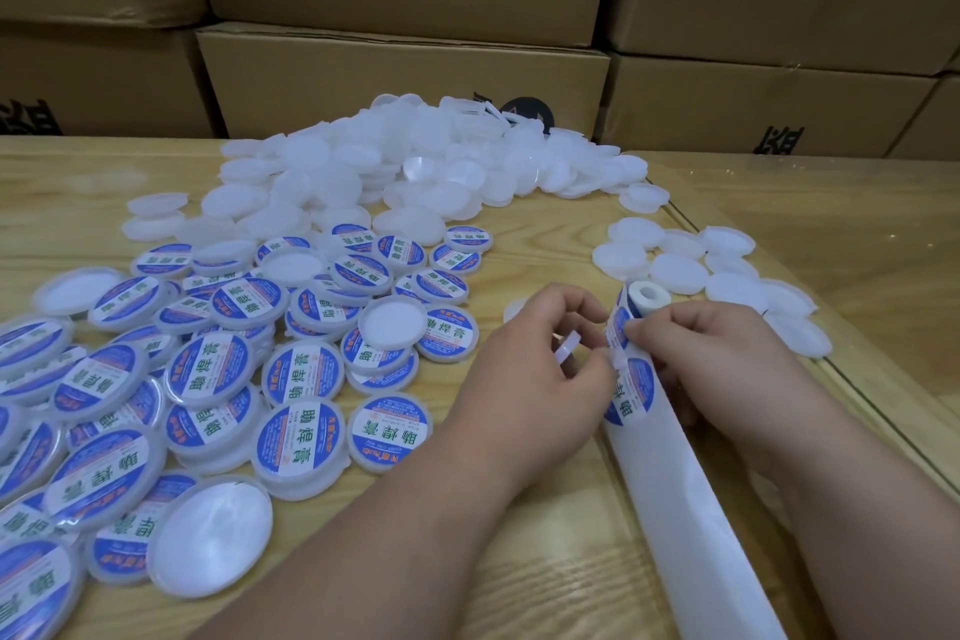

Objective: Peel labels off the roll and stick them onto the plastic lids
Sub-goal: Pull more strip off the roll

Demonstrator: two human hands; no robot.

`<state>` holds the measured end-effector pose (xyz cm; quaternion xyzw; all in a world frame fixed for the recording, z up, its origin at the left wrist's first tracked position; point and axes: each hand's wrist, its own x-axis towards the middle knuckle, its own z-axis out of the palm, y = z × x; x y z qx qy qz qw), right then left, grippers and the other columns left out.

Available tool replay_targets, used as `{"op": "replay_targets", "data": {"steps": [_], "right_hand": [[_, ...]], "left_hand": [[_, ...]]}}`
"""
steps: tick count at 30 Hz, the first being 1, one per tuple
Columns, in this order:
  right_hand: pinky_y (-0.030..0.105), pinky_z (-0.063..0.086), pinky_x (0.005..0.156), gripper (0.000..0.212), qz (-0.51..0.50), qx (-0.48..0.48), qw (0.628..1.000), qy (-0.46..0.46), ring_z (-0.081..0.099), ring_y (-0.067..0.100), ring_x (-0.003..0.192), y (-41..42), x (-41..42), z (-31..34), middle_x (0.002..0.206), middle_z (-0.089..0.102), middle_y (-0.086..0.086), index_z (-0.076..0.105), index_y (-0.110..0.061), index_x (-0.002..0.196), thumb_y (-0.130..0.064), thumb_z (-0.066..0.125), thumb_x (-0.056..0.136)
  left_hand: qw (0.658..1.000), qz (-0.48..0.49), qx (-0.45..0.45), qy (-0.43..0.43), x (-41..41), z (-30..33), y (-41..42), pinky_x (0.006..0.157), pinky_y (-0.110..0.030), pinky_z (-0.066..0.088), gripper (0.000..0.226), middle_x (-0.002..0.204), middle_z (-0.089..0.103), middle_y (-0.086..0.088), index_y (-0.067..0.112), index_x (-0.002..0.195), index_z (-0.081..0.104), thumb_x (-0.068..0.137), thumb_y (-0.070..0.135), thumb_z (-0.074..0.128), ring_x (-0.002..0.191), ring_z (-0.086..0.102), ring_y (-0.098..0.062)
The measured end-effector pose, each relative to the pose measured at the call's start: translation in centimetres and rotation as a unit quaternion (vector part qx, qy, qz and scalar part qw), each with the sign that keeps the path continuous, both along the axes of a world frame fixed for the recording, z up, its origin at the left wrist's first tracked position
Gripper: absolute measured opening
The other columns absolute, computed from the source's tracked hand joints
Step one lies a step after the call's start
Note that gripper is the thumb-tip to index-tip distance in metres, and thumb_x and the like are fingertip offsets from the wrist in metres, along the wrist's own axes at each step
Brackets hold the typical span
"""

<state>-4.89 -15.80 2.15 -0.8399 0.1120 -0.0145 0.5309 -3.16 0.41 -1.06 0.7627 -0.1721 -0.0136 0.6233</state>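
Right grip (691, 343) apparently pinching label (619, 330) atop roll (641, 299).

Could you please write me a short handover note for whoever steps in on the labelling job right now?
Left hand: holds a blank lid edge-on in curled fingers, beside the roll.
Right hand: pinches a label at the top of the label roll, apparently peeling it.
Roll: lies on the table between the hands; its empty backing strip trails toward the person.
Done: a spread of labelled lids on the left.
Left: the big heap of blank lids at the back and a small blank group to the right. Next, stick this label on the held lid.
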Motion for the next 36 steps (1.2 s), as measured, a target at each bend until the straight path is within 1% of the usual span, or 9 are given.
{"op": "replay_targets", "data": {"steps": [3,5,9,12,19,24,27,32,36], "right_hand": [[0.044,0.059,0.065,0.026,0.018,0.014,1.0,0.001,0.071,0.038,0.066,0.18,-0.13,0.23,0.075,0.075,0.02,0.078,-0.01,0.08,-0.029,0.066,0.093],[0.051,0.062,0.074,0.027,0.028,0.01,1.0,0.006,0.074,0.04,0.076,0.2,-0.14,0.3,0.077,0.076,0.019,0.079,-0.01,0.083,-0.03,0.065,0.094],[0.033,0.052,0.053,0.031,0.053,0.028,0.998,0.037,0.069,0.026,0.06,0.1,-0.13,0.39,0.066,0.071,0.012,0.075,-0.012,0.068,-0.023,0.063,0.095],[0.028,0.045,0.046,0.035,0.062,0.034,0.996,0.062,0.062,0.02,0.051,-0.03,-0.09,0.22,0.058,0.065,0.009,0.068,-0.015,0.058,-0.012,0.058,0.092],[0.028,0.045,0.048,0.022,0.061,0.029,0.996,0.06,0.061,0.021,0.05,-0.1,0.12,-0.04,0.061,0.066,0.011,0.064,0.003,0.076,-0.011,0.056,0.09],[0.027,0.046,0.046,0.028,0.068,0.048,0.995,0.053,0.063,0.019,0.05,0.07,0.0,0.1,0.06,0.066,0.009,0.07,-0.015,0.064,-0.011,0.059,0.09],[0.025,0.046,0.044,0.021,0.077,0.067,0.994,0.04,0.061,0.018,0.049,0.2,-0.1,0.26,0.061,0.064,0.008,0.071,-0.019,0.064,-0.016,0.064,0.083],[0.026,0.045,0.046,0.021,0.061,0.074,0.995,0.025,0.056,0.017,0.053,0.05,0.08,0.08,0.066,0.063,0.011,0.073,-0.017,0.077,-0.004,0.063,0.089],[0.03,0.049,0.052,0.013,0.037,0.116,0.992,0.027,0.061,0.02,0.058,0.02,0.26,0.08,0.068,0.066,0.011,0.071,-0.013,0.089,-0.002,0.064,0.091]], "left_hand": [[1.0,-0.012,0.022,-0.004,-0.12,-0.07,-0.03,0.061,-0.018,0.052,0.029,0.102,0.063,0.023,0.044,0.099,0.057,0.081,0.034,0.077,0.065,0.062,-0.006],[0.999,-0.01,0.046,-0.014,-0.15,-0.01,0.05,0.066,-0.016,0.051,0.034,0.103,0.061,0.024,0.044,0.101,0.058,0.077,0.042,0.081,0.074,0.063,-0.004],[0.998,-0.005,0.064,-0.014,-0.12,-0.02,0.05,0.067,-0.016,0.051,0.038,0.101,0.059,0.026,0.043,0.1,0.057,0.074,0.041,0.084,0.074,0.061,-0.001],[0.998,-0.005,0.069,-0.014,-0.03,-0.09,-0.08,0.064,-0.017,0.052,0.033,0.099,0.06,0.026,0.04,0.099,0.059,0.077,0.038,0.083,0.068,0.06,-0.001],[0.998,-0.007,0.053,-0.017,0.08,-0.26,-0.1,0.062,-0.017,0.052,0.025,0.091,0.063,0.022,0.039,0.094,0.061,0.08,0.036,0.082,0.069,0.062,0.002],[0.998,-0.006,0.053,-0.019,0.28,-0.49,-0.12,0.061,-0.011,0.047,0.023,0.089,0.063,0.017,0.038,0.093,0.062,0.082,0.032,0.081,0.07,0.06,0.005],[0.998,-0.004,0.055,-0.015,0.33,-0.53,-0.16,0.059,-0.012,0.047,0.023,0.086,0.064,0.016,0.038,0.094,0.062,0.082,0.032,0.081,0.067,0.06,0.003],[0.998,-0.006,0.062,-0.014,0.29,-0.43,-0.14,0.06,-0.015,0.049,0.021,0.083,0.064,0.02,0.037,0.096,0.062,0.084,0.03,0.078,0.068,0.061,0.001],[0.999,-0.002,0.043,-0.002,0.21,-0.18,-0.06,0.062,-0.011,0.048,0.02,0.09,0.065,0.02,0.037,0.095,0.064,0.084,0.032,0.08,0.07,0.062,0.003]]}}
